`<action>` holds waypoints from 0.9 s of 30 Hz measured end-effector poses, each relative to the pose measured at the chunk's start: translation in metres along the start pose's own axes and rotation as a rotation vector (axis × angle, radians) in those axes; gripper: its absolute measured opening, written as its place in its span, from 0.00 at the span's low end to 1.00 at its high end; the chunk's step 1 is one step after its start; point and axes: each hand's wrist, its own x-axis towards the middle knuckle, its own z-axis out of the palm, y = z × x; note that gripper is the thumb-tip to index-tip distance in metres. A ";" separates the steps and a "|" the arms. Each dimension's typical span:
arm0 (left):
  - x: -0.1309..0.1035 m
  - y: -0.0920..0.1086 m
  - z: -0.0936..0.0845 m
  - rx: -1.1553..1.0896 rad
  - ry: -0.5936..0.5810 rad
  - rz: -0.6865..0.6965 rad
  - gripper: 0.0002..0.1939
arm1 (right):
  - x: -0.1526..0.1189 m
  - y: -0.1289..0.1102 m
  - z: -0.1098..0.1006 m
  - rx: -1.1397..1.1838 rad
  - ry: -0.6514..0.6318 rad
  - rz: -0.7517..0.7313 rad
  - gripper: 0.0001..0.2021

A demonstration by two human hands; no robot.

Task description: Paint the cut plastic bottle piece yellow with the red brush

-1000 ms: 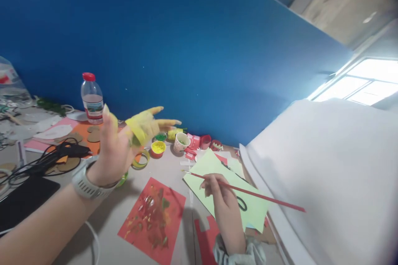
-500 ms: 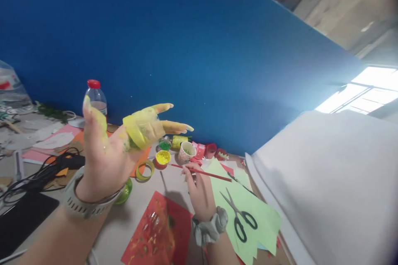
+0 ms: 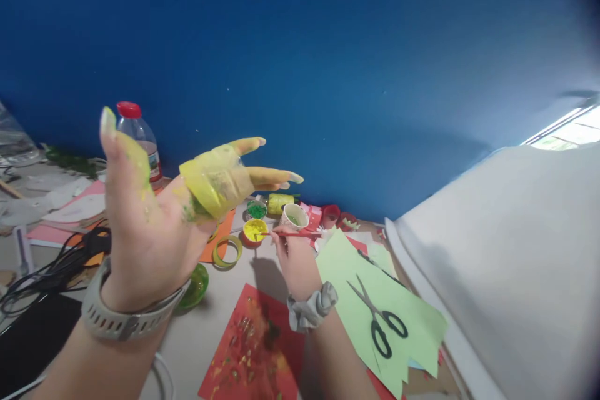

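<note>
My left hand [image 3: 164,219] is raised palm up on the left, smeared with yellow and green paint. A yellow roll with clear film [image 3: 216,181] lies around its fingers, which stretch out to the right. My right hand [image 3: 294,257] pinches a thin red brush [image 3: 295,235]; the brush tip is in a small cup of yellow paint [image 3: 255,232]. Beside it are a cup of green paint [image 3: 257,209] and a patterned paper cup [image 3: 295,217]. Below lies a red sheet [image 3: 255,350] with paint blots. A tape ring [image 3: 227,252] sits left of the brush.
Black-handled scissors [image 3: 379,319] lie on light green paper [image 3: 412,306] at the right. A red-capped bottle [image 3: 140,137], black cables [image 3: 51,269] and a black flat device [image 3: 37,337] are at the left. A blue panel [image 3: 328,62] stands behind.
My right hand has brought the brush up, and its tip is now in the yellow paint cup. My left hand stays raised with the roll around its fingers. The camera view has shifted.
</note>
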 end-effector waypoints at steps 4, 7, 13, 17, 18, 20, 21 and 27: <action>0.004 -0.002 0.002 0.014 0.015 0.216 0.30 | 0.001 -0.004 0.000 -0.004 -0.012 -0.007 0.08; 0.004 0.002 -0.003 0.046 -0.129 0.146 0.32 | 0.001 -0.007 0.000 0.000 -0.020 -0.011 0.08; 0.007 0.005 -0.012 0.070 -0.256 0.026 0.40 | -0.004 -0.008 -0.017 0.024 0.056 -0.003 0.12; 0.007 0.005 -0.009 0.073 -0.326 -0.104 0.49 | -0.006 -0.005 -0.015 0.047 0.093 0.003 0.13; 0.006 0.005 -0.007 0.070 -0.297 -0.086 0.49 | -0.005 -0.004 -0.012 0.049 0.086 -0.003 0.13; 0.004 0.004 -0.004 0.074 -0.213 -0.061 0.48 | -0.003 -0.001 -0.003 0.051 0.072 -0.022 0.12; 0.004 0.004 -0.003 0.078 -0.187 -0.061 0.48 | -0.002 0.001 0.001 0.050 0.073 -0.031 0.12; 0.005 -0.004 -0.005 0.007 -0.182 -0.108 0.44 | -0.001 0.014 0.009 0.041 0.130 -0.048 0.12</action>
